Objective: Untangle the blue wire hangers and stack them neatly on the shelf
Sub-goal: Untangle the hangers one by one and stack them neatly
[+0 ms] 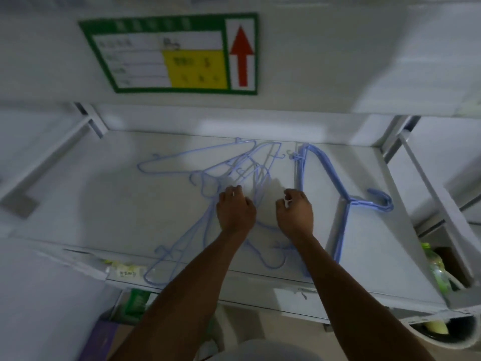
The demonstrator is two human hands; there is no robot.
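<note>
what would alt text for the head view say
Two bare hands, left hand and right hand, reach into a tangle of blue wire hangers on a white shelf. A neat stack of hangers lies to the right; a green-bordered sign hangs above.

Left hand (235, 211) palm down, right hand (295, 213) fingers curled, forearms outstretched

Bare forearms, no sleeves/watch; hands (235, 212) ungloved; poss. grey garment at bottom edge.
</note>
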